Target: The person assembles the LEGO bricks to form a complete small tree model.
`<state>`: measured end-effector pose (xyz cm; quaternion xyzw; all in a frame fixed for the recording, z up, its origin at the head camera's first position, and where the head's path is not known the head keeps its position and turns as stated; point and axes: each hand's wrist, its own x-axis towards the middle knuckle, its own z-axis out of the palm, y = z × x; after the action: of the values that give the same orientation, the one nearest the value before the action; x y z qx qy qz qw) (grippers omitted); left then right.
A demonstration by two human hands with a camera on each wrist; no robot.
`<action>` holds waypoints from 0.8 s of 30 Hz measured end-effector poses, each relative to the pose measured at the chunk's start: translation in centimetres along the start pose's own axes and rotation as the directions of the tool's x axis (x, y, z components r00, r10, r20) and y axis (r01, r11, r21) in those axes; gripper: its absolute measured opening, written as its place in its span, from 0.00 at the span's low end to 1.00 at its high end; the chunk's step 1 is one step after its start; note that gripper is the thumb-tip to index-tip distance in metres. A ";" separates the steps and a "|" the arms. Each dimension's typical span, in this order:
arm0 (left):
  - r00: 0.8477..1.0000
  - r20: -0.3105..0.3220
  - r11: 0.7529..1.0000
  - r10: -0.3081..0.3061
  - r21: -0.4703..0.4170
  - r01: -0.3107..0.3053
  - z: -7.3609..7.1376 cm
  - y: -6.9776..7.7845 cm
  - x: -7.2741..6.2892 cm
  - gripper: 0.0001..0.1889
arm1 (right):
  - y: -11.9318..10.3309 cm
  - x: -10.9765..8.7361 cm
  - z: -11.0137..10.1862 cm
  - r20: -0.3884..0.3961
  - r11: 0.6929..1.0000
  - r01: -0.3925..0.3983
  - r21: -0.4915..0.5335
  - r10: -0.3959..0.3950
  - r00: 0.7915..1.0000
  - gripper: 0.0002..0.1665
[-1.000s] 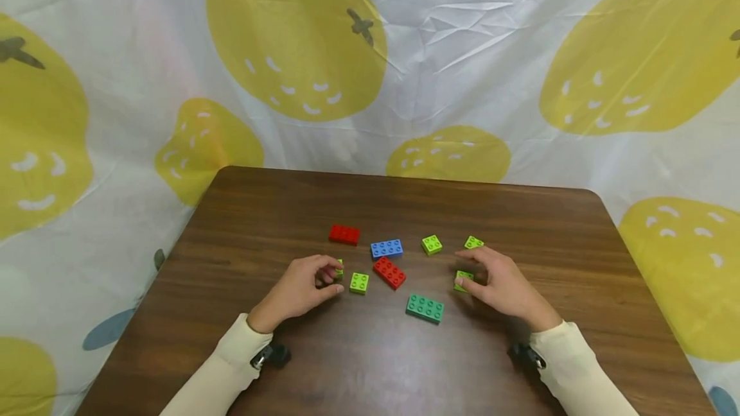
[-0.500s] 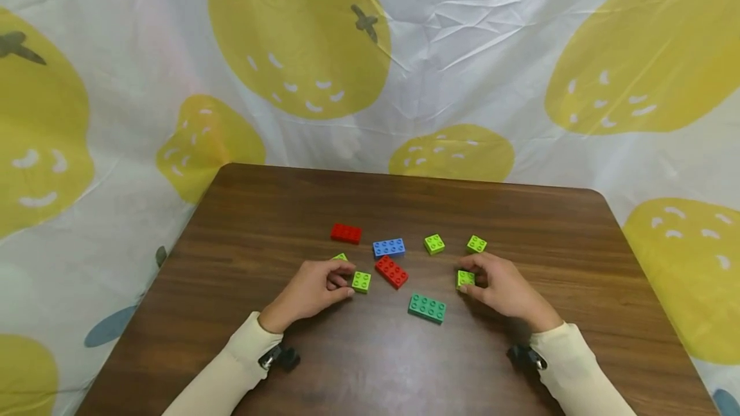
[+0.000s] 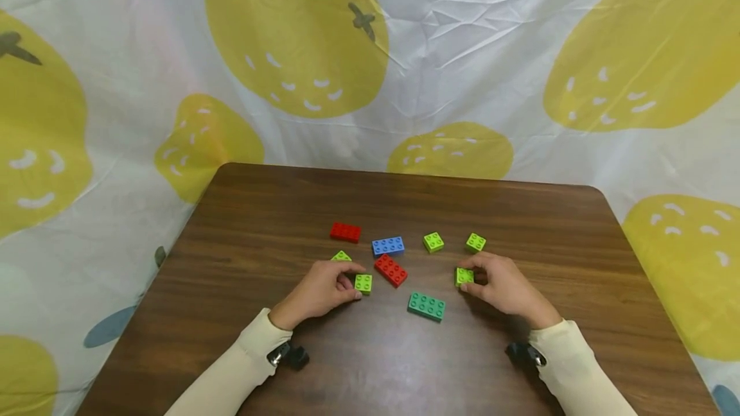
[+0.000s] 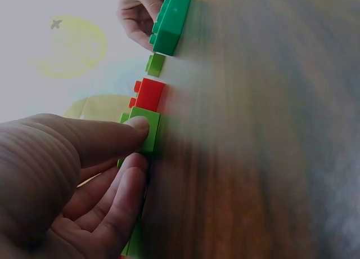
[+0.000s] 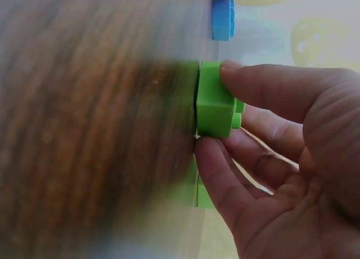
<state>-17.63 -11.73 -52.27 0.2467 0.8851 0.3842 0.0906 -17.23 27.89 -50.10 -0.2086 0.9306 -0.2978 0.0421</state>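
With thumb and fingers, my left hand (image 3: 320, 291) pinches a lime-green square toy building brick (image 3: 363, 284) on the table. The left wrist view shows the thumb against the side of this brick (image 4: 151, 138). Another lime-green brick (image 3: 341, 256) lies just behind that hand, partly covered by it. My right hand (image 3: 505, 284) grips a third lime-green brick (image 3: 464, 277) by its sides; the right wrist view has the brick (image 5: 215, 110) studs toward the palm, its base at the tabletop. Between the hands lie a green brick (image 3: 426, 307) and a red brick (image 3: 390, 271).
Farther back on the brown wooden table (image 3: 277, 204) lie a second red brick (image 3: 345, 232), a blue brick (image 3: 388, 246) and two more lime-green bricks, one left (image 3: 433, 242) and one right (image 3: 476, 242). A lemon-patterned cloth (image 3: 451, 69) hangs behind the table's far edge.
My left hand has moved right, past one lime-green brick, and taken hold of another. My right hand's fingers have drawn in around the lime-green brick beside them.
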 end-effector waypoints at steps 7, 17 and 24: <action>1.000 0.031 1.000 0.005 -0.009 -0.004 0.3 0.5 -0.3 0.21 | -0.7 0.3 0.0 -0.025 0.999 0.023 -0.046 -0.024 0.999 0.19; 0.996 0.081 1.000 0.030 -0.009 -0.030 1.2 1.9 -0.6 0.20 | -3.1 1.1 0.7 -0.054 0.991 0.130 -0.037 -0.132 0.990 0.22; 0.997 0.071 0.999 0.041 -0.039 -0.038 1.8 2.3 -0.5 0.20 | -5.2 1.5 1.6 -0.040 0.982 0.189 0.021 -0.188 0.981 0.24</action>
<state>-15.70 -9.55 -51.87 0.2760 0.8689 0.3932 0.1194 -16.40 22.58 -48.36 -0.2896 0.9035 -0.3158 -0.0013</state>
